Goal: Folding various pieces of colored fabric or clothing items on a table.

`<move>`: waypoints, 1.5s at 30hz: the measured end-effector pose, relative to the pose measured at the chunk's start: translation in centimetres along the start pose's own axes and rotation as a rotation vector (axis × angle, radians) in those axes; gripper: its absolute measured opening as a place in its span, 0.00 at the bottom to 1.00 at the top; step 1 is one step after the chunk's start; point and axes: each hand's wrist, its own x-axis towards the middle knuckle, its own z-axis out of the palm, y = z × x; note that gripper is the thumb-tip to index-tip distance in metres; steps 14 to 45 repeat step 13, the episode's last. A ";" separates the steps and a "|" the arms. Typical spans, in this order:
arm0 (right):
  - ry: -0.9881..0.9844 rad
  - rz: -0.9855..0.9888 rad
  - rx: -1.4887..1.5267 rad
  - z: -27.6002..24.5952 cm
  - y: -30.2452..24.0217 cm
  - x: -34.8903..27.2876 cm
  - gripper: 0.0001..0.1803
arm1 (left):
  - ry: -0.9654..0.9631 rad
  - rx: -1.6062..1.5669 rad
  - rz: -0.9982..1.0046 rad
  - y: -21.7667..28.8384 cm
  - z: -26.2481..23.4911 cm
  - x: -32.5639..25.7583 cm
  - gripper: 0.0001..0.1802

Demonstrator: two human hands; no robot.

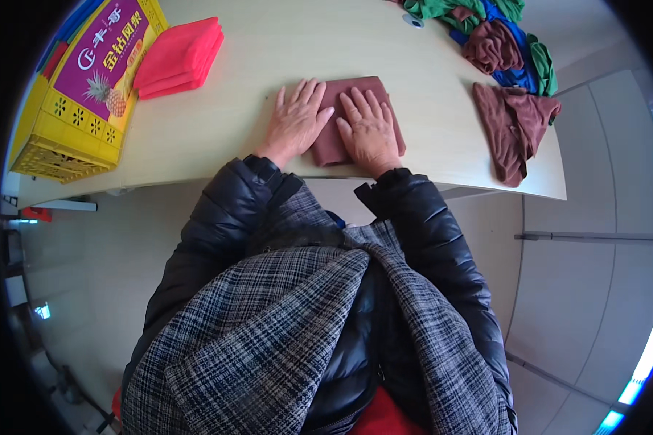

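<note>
While pressing flat, fingers (308, 98) of left hand (295, 123) slightly spread, half on brown folded cloth (341, 145), half on table (268, 51). Right hand (368, 130) fully upon same cloth, fingers open, gripping nothing. Cloth directly beneath, long axis pointing away from body. Farther out: red folded cloths (178, 58) left, loose brown cloth (515, 127) right.

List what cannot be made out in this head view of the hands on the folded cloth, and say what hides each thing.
- Middle of the brown folded cloth: covered by the left hand and right hand.
- Contents of the yellow crate: hidden under a printed card and cut by the picture's left rim.
- Pile of cloths: cut off at the top edge.
- Near table edge: partly hidden by the jacket sleeves.
</note>
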 end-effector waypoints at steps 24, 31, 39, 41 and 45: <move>-0.023 0.051 0.022 -0.2 3.0 -0.4 0.31 | -0.034 0.006 0.160 4.0 -1.4 -4.5 0.36; -0.023 0.051 0.022 -0.2 3.0 -0.4 0.31 | -0.034 0.006 0.160 4.0 -1.4 -4.5 0.36; -0.023 0.051 0.022 -0.2 3.0 -0.4 0.31 | -0.034 0.006 0.160 4.0 -1.4 -4.5 0.36; -0.023 0.051 0.022 -0.2 3.0 -0.4 0.31 | -0.034 0.006 0.160 4.0 -1.4 -4.5 0.36; -0.023 0.051 0.022 -0.2 3.0 -0.4 0.31 | -0.034 0.006 0.160 4.0 -1.4 -4.5 0.36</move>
